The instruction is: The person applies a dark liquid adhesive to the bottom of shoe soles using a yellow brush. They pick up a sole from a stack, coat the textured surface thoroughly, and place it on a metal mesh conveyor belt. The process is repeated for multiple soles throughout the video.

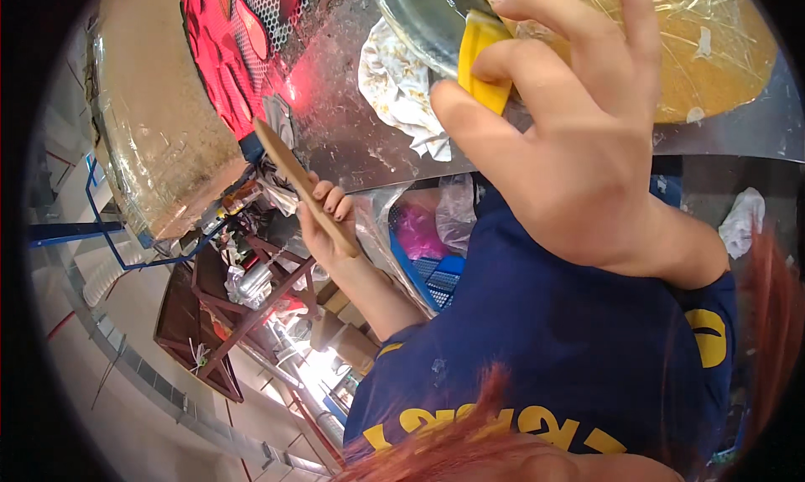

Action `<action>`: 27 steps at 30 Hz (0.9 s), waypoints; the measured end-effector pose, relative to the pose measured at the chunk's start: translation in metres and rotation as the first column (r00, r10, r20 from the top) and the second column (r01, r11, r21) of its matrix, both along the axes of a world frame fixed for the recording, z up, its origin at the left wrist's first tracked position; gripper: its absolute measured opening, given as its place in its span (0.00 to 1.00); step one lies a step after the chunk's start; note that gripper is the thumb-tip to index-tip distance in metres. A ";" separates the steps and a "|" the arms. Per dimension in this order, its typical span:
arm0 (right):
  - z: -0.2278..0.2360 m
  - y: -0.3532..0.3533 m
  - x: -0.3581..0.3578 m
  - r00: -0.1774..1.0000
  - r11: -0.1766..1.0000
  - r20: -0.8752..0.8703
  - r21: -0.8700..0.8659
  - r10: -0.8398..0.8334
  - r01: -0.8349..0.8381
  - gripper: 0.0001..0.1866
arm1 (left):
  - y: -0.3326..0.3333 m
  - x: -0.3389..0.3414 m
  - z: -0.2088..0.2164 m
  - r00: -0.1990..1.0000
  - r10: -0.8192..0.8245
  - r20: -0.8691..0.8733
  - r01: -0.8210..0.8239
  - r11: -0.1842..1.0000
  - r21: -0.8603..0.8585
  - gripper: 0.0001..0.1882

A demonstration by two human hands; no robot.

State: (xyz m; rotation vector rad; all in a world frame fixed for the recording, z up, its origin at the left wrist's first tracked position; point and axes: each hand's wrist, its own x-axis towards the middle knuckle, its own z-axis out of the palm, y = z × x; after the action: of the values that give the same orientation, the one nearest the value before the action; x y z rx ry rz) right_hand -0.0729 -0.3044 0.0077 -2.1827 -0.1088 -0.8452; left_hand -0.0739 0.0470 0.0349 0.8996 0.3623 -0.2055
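My left hand (325,220) grips a long, thin tan piece (293,170), seen nearly edge-on and shaped like a shoe sole, with my fingers wrapped around its lower end. My right hand (579,138) is bent over the table at the upper right. Between its thumb and index finger sits a flat yellow piece (480,39) with a darker, wet-looking upper edge; its exact kind is unclear. That piece overlaps the rim of a shiny round bowl (411,21). Beside the bowl lies a crumpled, stained white cloth (394,84).
Pink sole-shaped pieces (251,28) lie on a white mesh at upper left, beside a big tan rounded housing (159,121). A round, yellowish, film-covered surface (713,54) is at the far right of the dark table (335,138). Below the edge stands a blue crate (440,281).
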 end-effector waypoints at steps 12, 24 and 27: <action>-0.004 0.009 -0.005 0.993 0.994 -0.117 -0.106 -0.032 0.020 0.13 | -0.115 0.001 -0.032 0.949 -0.209 0.236 0.297 0.848 -0.440 0.28; 0.017 0.019 0.002 0.986 0.974 -0.164 0.225 0.016 0.022 0.10 | -0.118 -0.005 -0.046 0.834 -0.301 0.463 0.301 0.951 0.075 0.35; 0.012 0.020 0.004 0.977 0.868 -0.169 0.495 0.131 -0.031 0.06 | -0.118 -0.006 -0.042 0.871 -0.206 0.446 0.238 0.971 -0.018 0.37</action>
State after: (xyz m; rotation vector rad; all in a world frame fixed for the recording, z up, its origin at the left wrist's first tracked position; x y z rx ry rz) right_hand -0.0693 -0.2839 0.0200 -1.7502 0.1042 -0.5291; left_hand -0.0801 -0.0709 -0.0068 0.8868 -0.1746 -0.2178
